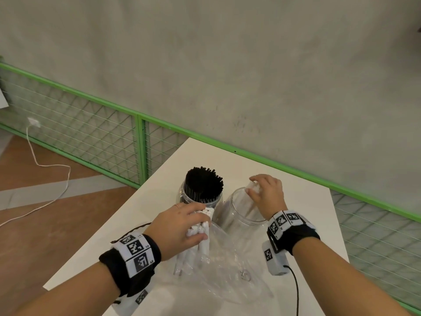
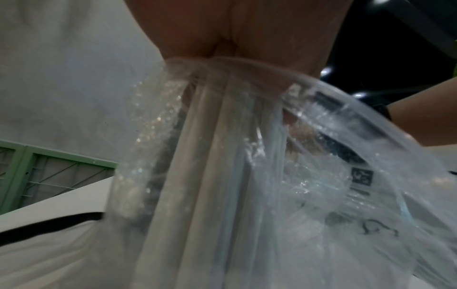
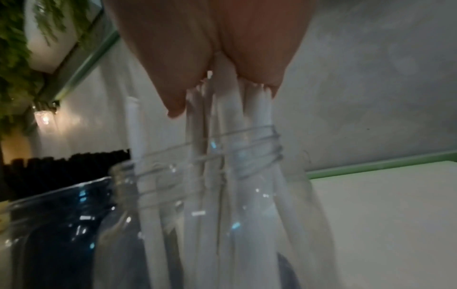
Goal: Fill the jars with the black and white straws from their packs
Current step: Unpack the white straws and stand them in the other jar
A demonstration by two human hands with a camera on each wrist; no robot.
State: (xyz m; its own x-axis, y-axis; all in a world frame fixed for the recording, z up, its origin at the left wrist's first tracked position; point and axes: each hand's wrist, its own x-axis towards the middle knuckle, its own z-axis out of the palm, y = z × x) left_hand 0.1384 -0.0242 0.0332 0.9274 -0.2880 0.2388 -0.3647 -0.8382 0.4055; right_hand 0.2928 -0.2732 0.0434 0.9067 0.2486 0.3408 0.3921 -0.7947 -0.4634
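Note:
On the white table [image 1: 307, 213] stands a clear jar [image 1: 193, 199] packed with black straws [image 1: 204, 184]. Right of it is a second clear jar [image 1: 237, 215]. My right hand [image 1: 255, 188] pinches a small bunch of white straws [image 3: 257, 109] by their tops, and their lower ends hang inside this jar's mouth [image 3: 247, 140]. My left hand [image 1: 196, 224] grips a bundle of white straws [image 1: 202, 226] by their tops where they stick out of the clear plastic pack [image 1: 223, 261], which trails towards me. In the left wrist view the left hand [image 2: 230, 39] clasps the straws [image 2: 205, 156] inside the pack [image 2: 333, 156].
A green wire fence [image 1: 139, 144] runs behind the table below a grey wall. The table's left edge [image 1: 109, 224] drops to a wooden floor with a white cable [image 1: 54, 166]. A black cord [image 1: 136, 228] lies by my left wrist. The black-straw jar [image 3: 49, 215] stands close against the other jar.

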